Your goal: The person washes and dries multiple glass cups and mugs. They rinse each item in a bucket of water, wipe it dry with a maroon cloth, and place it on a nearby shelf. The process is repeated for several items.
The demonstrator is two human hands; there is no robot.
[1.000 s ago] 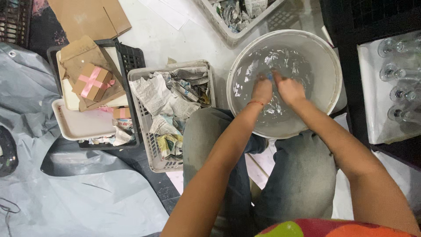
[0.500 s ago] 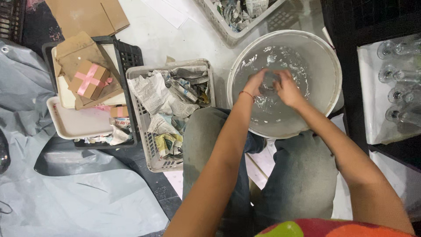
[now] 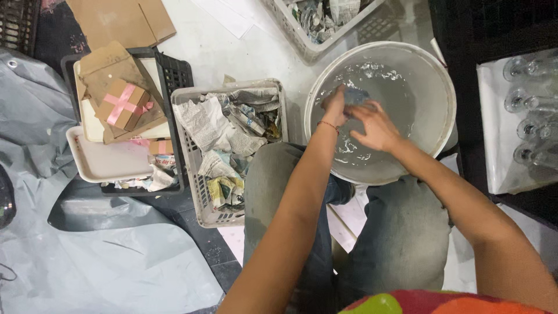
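**Both hands on a glass in the wash basin**

In the round white plastic basin of water [image 3: 433,75], at two o'clock, the left hand [image 3: 334,104] and right hand [image 3: 375,125] close together around a small clear glass [image 3: 354,95]. At nine o'clock, a brown cardboard box crossed with pink tape [image 3: 123,104] tops a black crate [image 3: 174,72]; beside it stands a grey basket of crumpled newspaper [image 3: 226,145].

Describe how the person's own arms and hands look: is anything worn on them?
Both arms are bare, with no sleeves or gloves in view. The left hand has a thin beaded bracelet in red and orange around the wrist. The right hand wears nothing that shows: no ring, watch or band on its fingers.
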